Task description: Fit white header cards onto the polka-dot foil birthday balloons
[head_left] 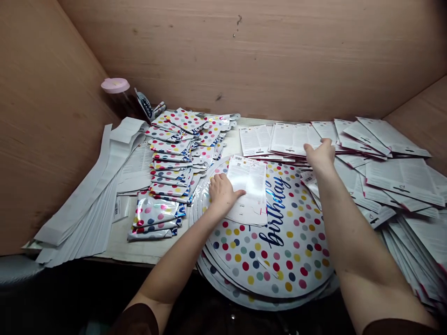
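A stack of round foil balloons [244, 265], white with coloured dots and blue "birthday" lettering, lies in front of me. On it rests a white printed card [249, 186], with what look like more sheets under its lower edge. My left hand [222, 191] lies over the card's left edge and the balloon, fingers spread and thumb on the card. My right hand [320, 153] reaches to the white printed packets [289, 138] at the back, touching their right end. Its thumb and forefinger are apart; the other fingers are mostly hidden.
Folded dotted foil packets [171, 174] stand in rows left of the balloons. Long white paper strips [94, 195] lie at far left. A pink-lidded bottle [117, 86] stands in the back corner. More white packets [401, 177] spread over the right. Wooden panels [244, 56] enclose the table.
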A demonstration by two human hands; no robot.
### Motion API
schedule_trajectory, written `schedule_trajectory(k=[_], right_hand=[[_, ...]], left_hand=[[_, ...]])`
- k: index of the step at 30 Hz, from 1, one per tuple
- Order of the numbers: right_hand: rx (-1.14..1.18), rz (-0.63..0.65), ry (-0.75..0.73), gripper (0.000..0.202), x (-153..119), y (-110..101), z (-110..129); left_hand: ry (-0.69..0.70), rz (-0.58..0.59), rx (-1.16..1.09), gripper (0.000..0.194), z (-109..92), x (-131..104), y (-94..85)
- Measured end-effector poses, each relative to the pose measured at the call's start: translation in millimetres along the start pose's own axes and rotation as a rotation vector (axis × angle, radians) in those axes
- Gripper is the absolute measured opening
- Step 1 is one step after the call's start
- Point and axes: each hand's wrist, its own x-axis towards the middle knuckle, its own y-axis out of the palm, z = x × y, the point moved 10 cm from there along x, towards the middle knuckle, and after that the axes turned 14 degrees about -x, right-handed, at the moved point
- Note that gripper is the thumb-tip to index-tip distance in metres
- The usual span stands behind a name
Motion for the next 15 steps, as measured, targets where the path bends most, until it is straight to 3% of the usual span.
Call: schedule_trajectory(k=[2, 4, 5, 7, 8, 9, 11, 13, 15], right_hand=[[-0.019, 0.002, 0.009, 0.043, -28.3, -9.4, -4.0], [0.053, 0.161, -0.003, 0.031, -78.8, -3.8, -5.1], [0.124, 0.302, -0.011, 0.026, -111.8, 5.4, -3.8], [0.498, 0.863, 0.074, 0.037, -203.5, 44.8, 6.2], [0.688, 1.014, 0.169, 0.040, -244.1, 52.5, 10.6], [0.863, 1.062, 0.267, 0.043, -273.4, 55.3, 13.2], [1.098, 0.976, 0.463, 0.044, -306.5, 58.7, 7.2], [1.188, 0.834, 0.607, 0.039, -319.8, 61.7, -6.1], [1.190, 0.776, 0.665, 0.030, -324.9, 64.5, -15.1]], left_hand=[[-0.031, -0.002, -0.065, 0.060, 8.9, 1.0, -7.5], [-0.039, -0.020, -0.161, 0.042, 14.3, -3.4, -20.1], [-0.029, -0.032, -0.226, 0.033, 15.1, -8.7, -26.9], [0.013, -0.045, -0.373, 0.018, 14.4, -26.4, -37.5], [0.038, -0.042, -0.461, 0.018, 14.0, -38.5, -40.1], [0.056, -0.034, -0.543, 0.020, 14.7, -52.0, -40.6], [0.088, -0.008, -0.808, 0.023, 19.1, -80.6, -36.7], [0.082, -0.010, -0.966, 0.023, 30.5, -106.9, -29.7], [0.051, -0.019, -0.986, 0.022, 44.7, -127.7, -21.5]])
